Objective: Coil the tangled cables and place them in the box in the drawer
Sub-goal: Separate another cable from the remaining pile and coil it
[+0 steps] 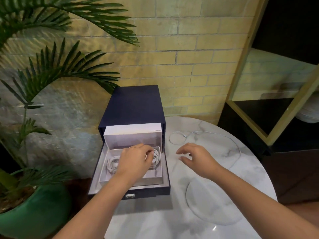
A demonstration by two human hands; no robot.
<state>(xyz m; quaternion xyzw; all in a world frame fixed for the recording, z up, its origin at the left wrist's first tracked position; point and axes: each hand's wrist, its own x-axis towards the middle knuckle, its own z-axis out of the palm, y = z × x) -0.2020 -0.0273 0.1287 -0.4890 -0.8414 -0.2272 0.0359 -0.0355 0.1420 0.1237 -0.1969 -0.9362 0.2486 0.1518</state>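
White coiled cables (113, 164) lie boxed under the loose left hand (136, 159); right hand (196, 158) hovers empty.

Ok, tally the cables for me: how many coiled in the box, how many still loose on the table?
Coiled white cables in the box: 2
Loose white cable on the marble table: 1
Total: 3

Both forearms reach forward; the left hand (136, 158) is palm-down with fingers curled, the right hand (195, 156) hovers loosely spread, empty.
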